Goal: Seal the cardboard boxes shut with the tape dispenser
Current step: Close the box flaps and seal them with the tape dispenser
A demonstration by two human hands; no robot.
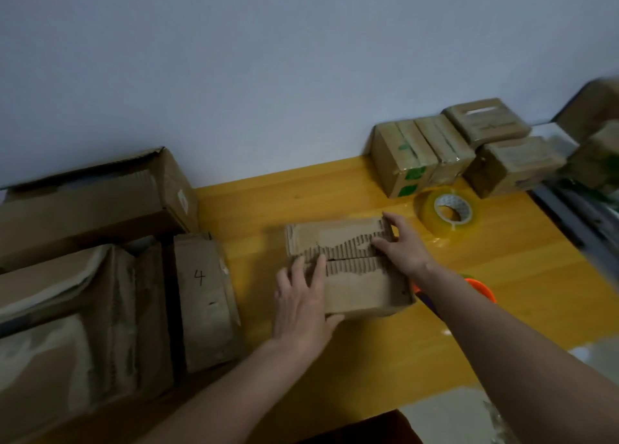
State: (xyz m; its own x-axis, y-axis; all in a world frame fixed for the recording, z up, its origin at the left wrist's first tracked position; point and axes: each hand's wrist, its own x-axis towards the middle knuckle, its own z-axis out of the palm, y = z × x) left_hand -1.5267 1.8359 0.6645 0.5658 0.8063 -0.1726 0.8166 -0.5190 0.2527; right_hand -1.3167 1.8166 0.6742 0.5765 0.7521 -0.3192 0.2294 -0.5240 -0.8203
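Note:
A small worn cardboard box [355,286] lies in the middle of the yellow table [502,293], its two top flaps meeting in a seam. My left hand [301,306] lies flat over the near-left part of the lid, thumb against the front face. My right hand [402,242] rests on the far-right corner, fingers on the flap and thumb on the far edge. An orange tape dispenser [482,291] shows partly behind my right forearm. A roll of clear tape [447,212] lies on the table past the box.
Several taped small boxes [445,152] are stacked at the back right against the wall. Larger worn boxes [83,276], one marked "4" [204,299], crowd the left side. A blurred object stands at the far right edge.

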